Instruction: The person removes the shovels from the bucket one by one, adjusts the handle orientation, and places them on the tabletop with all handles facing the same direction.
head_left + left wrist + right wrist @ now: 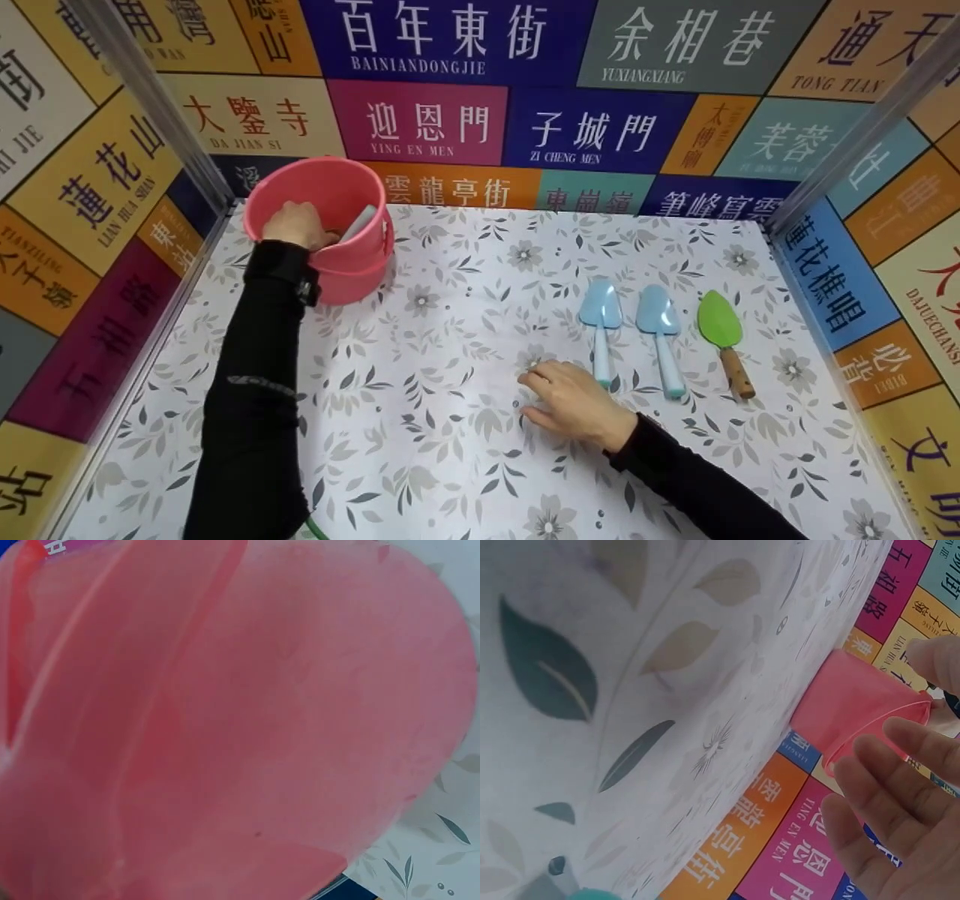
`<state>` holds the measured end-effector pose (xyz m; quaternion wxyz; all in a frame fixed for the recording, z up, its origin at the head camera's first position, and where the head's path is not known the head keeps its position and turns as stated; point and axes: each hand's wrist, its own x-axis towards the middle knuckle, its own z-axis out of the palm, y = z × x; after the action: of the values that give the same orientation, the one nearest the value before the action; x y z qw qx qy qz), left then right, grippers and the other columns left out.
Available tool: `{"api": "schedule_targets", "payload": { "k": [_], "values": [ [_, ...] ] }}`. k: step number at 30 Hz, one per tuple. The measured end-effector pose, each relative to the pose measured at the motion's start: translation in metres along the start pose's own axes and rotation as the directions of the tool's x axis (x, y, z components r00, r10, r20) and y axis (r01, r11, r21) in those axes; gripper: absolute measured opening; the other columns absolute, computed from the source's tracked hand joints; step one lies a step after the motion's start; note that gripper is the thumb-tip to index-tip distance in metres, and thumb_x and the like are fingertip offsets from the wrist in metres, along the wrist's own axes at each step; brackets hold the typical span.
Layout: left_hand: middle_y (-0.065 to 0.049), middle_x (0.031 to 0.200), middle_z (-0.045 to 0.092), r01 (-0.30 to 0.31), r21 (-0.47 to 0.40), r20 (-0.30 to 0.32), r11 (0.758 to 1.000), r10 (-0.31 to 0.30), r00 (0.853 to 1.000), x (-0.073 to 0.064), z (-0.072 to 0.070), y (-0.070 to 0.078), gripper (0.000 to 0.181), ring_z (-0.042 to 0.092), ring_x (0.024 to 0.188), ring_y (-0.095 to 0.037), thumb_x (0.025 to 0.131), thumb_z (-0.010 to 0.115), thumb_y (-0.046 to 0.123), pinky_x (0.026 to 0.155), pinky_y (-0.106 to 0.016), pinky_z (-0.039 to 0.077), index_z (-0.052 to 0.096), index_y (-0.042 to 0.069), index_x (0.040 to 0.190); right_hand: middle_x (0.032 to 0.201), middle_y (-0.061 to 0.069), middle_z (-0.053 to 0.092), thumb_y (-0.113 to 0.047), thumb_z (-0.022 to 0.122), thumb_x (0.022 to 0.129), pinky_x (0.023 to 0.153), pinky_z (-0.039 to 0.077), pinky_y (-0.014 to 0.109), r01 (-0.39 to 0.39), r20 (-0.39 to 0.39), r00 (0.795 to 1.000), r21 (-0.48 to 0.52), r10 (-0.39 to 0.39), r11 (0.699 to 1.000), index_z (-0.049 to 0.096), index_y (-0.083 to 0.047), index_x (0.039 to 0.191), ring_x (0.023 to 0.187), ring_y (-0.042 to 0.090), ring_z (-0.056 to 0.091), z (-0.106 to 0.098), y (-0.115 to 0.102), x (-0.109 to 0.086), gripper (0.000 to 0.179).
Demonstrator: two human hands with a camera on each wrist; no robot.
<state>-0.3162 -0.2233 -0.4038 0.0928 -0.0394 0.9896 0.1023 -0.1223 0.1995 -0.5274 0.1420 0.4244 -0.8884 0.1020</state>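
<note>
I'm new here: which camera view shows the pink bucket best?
The head view: the pink bucket shows rim, inside and outside. Left wrist gives only a close-up; right wrist shows it sideways, partly behind the right hand.

A white worktop printed with grey leaves and flowers (450,450) spreads between upright walls of rectangular coloured panels lettered in Chinese; at the back, a dark blue panel marked BAINIANDONGJIE (450,37) sits above a magenta panel marked YING EN MEN (427,124); on the left wall, a yellow panel marked LIAN HUA SHAN (97,180) adjoins a purple panel (97,352); on the right, a blue panel (829,277); pale, straight strips (161,105) line the corners.
</note>
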Motion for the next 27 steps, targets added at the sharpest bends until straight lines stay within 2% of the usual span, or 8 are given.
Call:
{"api": "schedule_targets", "payload": {
  "k": [5,13,18,21,27],
  "values": [
    [-0.034,0.128,0.060,-0.009,0.016,0.054,1.000,0.008,0.998,0.003,0.001,0.001,0.052,0.064,0.110,-0.049,0.087,0.067,0.027,0.092,-0.061,0.053,0.062,-0.008,0.125,0.103,0.006,0.068,-0.034,0.080,0.083,0.084,0.058,0.036,-0.004,0.003,1.000,0.000,0.004,1.000,0.068,-0.009,0.110,0.096,0.022,0.067,0.002,-0.002,0.007,0.039],
    [-0.032,0.128,0.061,-0.036,0.028,0.125,0.999,0.032,0.992,0.005,0.004,0.005,0.037,0.062,0.113,-0.048,0.096,0.053,0.018,0.093,-0.063,0.052,0.062,-0.005,0.124,0.101,0.005,0.067,-0.034,0.080,0.083,0.083,0.056,0.035,0.029,-0.025,0.999,-0.001,-0.029,1.000,0.068,-0.009,0.109,0.092,0.022,0.066,0.009,-0.002,0.012,0.038],
    [-0.031,0.126,0.062,-0.074,0.051,0.183,0.996,0.063,0.981,0.005,0.002,0.005,0.033,0.062,0.113,-0.046,0.097,0.048,0.014,0.094,-0.063,0.051,0.064,-0.004,0.121,0.101,0.005,0.067,-0.033,0.080,0.083,0.082,0.056,0.035,0.040,-0.032,0.999,0.003,-0.039,0.999,0.067,-0.009,0.109,0.091,0.022,0.066,0.009,-0.003,0.014,0.038],
    [-0.030,0.122,0.064,-0.102,0.047,0.187,0.994,0.091,0.978,0.003,0.001,0.005,0.029,0.062,0.111,-0.045,0.095,0.050,0.013,0.094,-0.061,0.051,0.066,-0.003,0.114,0.100,0.005,0.067,-0.033,0.080,0.083,0.082,0.056,0.035,0.035,-0.028,0.999,0.004,-0.035,0.999,0.068,-0.009,0.109,0.091,0.022,0.066,0.009,-0.004,0.014,0.037],
    [-0.027,0.109,0.069,-0.142,0.006,0.147,0.990,0.140,0.979,-0.003,0.002,0.004,0.022,0.065,0.100,-0.039,0.093,0.051,0.011,0.089,-0.053,0.052,0.068,-0.002,0.097,0.101,0.005,0.068,-0.034,0.079,0.084,0.084,0.056,0.034,0.034,-0.021,0.999,-0.001,-0.034,0.999,0.068,-0.009,0.109,0.093,0.022,0.067,0.010,-0.003,0.014,0.037]
  ]
}}
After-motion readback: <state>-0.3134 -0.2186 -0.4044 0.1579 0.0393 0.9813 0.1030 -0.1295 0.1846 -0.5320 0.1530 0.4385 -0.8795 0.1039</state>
